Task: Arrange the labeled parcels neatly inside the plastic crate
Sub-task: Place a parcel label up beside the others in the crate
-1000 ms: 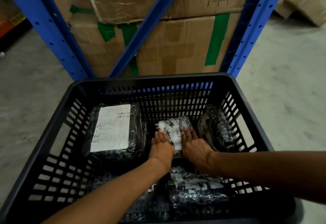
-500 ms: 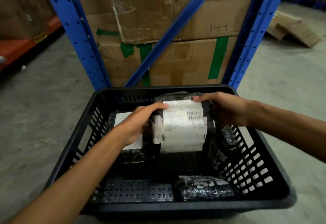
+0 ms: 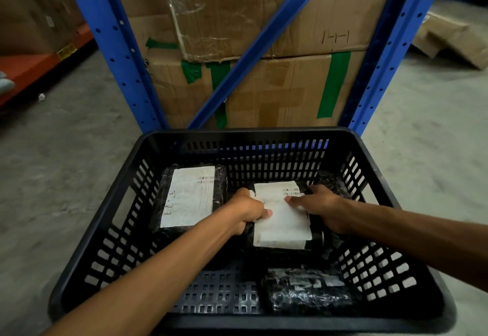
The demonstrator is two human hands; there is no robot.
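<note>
Left hand, right hand gripping labeled parcel in crate.

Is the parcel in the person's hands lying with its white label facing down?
No. The held parcel shows its white label facing up, gripped by the left hand and right hand inside the crate.

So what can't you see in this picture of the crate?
Head view only:
- Label text on the held parcel: too small, partly under the left hand and right hand.
- Parcel at the crate's right wall: mostly behind the right hand.
- Near parcel's label: dark, glary wrap.
</note>
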